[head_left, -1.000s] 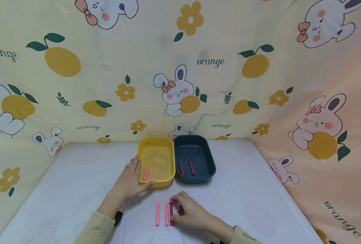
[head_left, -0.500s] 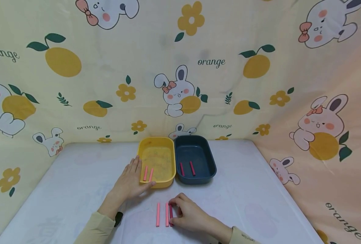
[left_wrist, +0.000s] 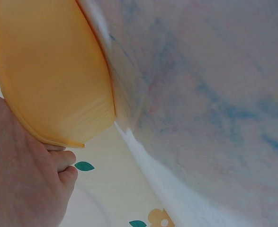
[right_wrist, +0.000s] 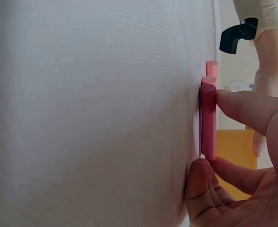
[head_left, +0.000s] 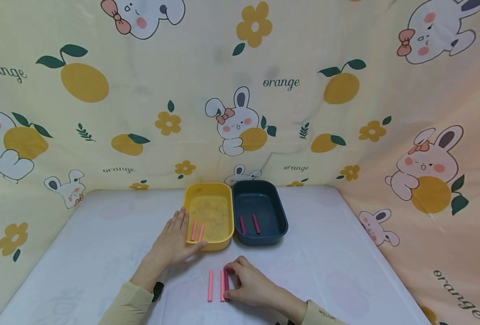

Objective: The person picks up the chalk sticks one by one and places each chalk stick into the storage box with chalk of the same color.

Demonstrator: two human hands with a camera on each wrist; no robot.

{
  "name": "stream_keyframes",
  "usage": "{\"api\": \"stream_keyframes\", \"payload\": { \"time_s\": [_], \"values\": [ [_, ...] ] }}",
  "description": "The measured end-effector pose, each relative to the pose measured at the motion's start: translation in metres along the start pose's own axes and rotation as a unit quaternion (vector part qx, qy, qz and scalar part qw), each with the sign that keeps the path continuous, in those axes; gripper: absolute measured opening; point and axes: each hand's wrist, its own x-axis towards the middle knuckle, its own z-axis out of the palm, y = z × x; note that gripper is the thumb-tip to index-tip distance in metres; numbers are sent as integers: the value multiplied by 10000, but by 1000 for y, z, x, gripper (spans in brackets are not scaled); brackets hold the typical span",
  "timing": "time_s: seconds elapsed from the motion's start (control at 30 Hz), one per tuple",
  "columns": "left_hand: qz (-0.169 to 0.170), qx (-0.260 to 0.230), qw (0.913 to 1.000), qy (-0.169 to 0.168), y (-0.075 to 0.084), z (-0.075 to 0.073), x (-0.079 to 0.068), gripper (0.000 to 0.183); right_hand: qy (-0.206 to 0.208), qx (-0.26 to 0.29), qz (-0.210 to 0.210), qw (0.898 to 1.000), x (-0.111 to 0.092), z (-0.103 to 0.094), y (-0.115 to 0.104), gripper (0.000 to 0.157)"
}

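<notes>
My right hand (head_left: 253,285) holds a dark pink stick (right_wrist: 208,125), a plain round rod like a crayon or chalk, with thumb and finger at its two ends. It lies on the cloth right beside a light pink stick (head_left: 222,286); another light pink stick (head_left: 210,286) is a little to the left. My left hand (head_left: 171,239) rests along the left side of the yellow tray (head_left: 209,245), fingers straight, thumb at the front rim. Two light pink sticks (head_left: 193,231) lie inside that tray. In the dark blue tray (head_left: 260,240) are two dark pink sticks (head_left: 256,224).
Both trays stand side by side at the back of the table, which has a white cloth (head_left: 325,262). Behind and at the sides hangs a patterned curtain (head_left: 183,81) with rabbits and oranges. A black strap (head_left: 157,291) is on the left wrist.
My right hand has shifted slightly left with the dark pink stick, narrowing the gap to the light pink stick beside it. The left hand stays at the yellow tray.
</notes>
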Motion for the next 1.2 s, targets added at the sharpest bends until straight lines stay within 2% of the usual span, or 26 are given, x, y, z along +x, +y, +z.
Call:
{"api": "stream_keyframes", "payload": {
  "time_s": [0.4, 0.73, 0.97, 1.2],
  "values": [
    [-45, -17, 10000, 23, -1, 1, 1, 119, 172, 636, -365, 9972, -2, 5, 5, 56],
    [-39, -11, 10000, 19, -1, 1, 2, 118, 307, 1277, -324, 9908, -3, 7, 2, 41],
    [-21, -17, 10000, 66, -1, 1, 2, 117, 534, 1407, -692, 9862, -4, 9, 3, 33],
    [-46, -39, 10000, 17, 0, 1, 1, 118, 581, 1710, -729, 9809, -5, 11, 3, 21]
  ]
}}
